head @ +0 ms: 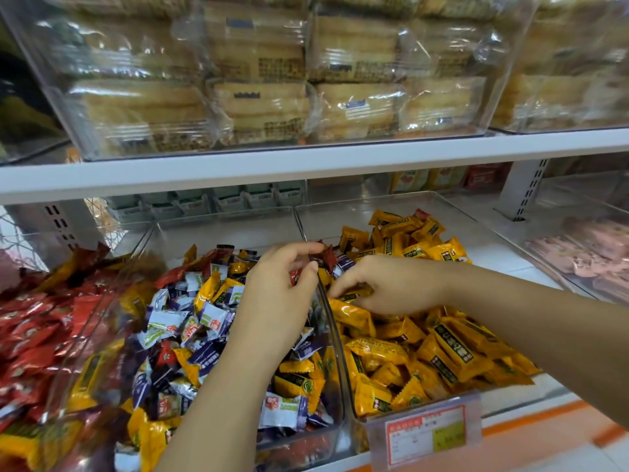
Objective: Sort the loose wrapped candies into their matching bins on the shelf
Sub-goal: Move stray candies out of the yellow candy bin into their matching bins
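A white shelf (pixel 306 165) carries three clear bins side by side: a left bin (pixel 112 267) of red candies, a middle bin (pixel 221 226) of mixed colours, and a right bin (pixel 374 202) of yellow ones with a price tag (pixel 425 430) at its front. The left hand (pixel 275 291) hangs over the wall between the middle and right bins, its grip pinching a dark red candy (pixel 325 255). The right hand (pixel 391 284) reaches into the right bin, fingers curled down among the yellow candies; whether its grip holds one, I cannot tell.

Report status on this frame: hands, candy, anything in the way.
Left hand pinching dark red candy over the bin divider. Right hand fingers down in yellow-candy bin, grip unclear. Middle bin mixed; no obstruction seen.
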Tool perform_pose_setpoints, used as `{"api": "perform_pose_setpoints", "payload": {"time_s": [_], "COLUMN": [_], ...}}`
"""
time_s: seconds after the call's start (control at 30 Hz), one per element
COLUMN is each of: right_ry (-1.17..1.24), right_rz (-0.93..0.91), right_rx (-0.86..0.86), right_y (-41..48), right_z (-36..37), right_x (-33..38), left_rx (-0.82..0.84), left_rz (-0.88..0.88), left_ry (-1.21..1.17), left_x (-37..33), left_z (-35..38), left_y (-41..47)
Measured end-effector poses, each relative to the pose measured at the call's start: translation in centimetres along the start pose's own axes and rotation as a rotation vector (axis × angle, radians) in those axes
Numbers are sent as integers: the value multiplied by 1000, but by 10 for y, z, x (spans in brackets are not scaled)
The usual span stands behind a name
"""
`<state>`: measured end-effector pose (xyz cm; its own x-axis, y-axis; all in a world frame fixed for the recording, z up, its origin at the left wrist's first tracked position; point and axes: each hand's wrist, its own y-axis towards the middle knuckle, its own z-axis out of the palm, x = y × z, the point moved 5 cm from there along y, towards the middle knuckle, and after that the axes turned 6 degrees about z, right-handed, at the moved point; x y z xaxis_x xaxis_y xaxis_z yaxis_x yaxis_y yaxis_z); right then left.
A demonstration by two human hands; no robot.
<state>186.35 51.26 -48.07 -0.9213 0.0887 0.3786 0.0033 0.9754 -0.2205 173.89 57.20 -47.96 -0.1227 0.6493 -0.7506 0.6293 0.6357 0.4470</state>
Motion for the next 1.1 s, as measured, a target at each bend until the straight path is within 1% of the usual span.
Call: {"api": "perform_pose_setpoints", "payload": {"time_s": [0.17,0.23,0.37,0.43,0.47,0.53,0.6,0.73,0.8,0.87,1.0,1.1], "right_ry": [-10,11,31,40,52,78,13,-207,-231,-190,-225,-218], "right_rz": [-47,-26,10,25,36,74,139,271,299,297,231,204], "right_rx": [14,17,80,79,47,-69,-165,-180,-226,-216,-134,-121], "right_y": [-23,-31,-42,-39,-34,-19,-1,31,39,44,53,58], "right_z": [0,-2,-14,-21,-25,-30,-30,-19,-20,-19,-11,-11], "right_x": [4,0,-5,-6,-7,-12,-22,-34,-36,-37,-35,-35], "left_rx": [3,2,4,5,5,6,8,8,7,7,7,7], "left_rz": [2,6,3,2,2,-1,-6,-4,0,5,4,8], "left_ry": [6,12,8,7,6,4,-1,-6,-7,-5,-10,-13], "left_x": [-1,-1,-1,-1,-1,0,0,1,0,0,1,0], "left_z": [0,0,1,1,1,1,1,1,0,0,0,0], "left_y": [-1,0,-1,-1,-1,-1,-1,-1,-1,0,0,-1]}}
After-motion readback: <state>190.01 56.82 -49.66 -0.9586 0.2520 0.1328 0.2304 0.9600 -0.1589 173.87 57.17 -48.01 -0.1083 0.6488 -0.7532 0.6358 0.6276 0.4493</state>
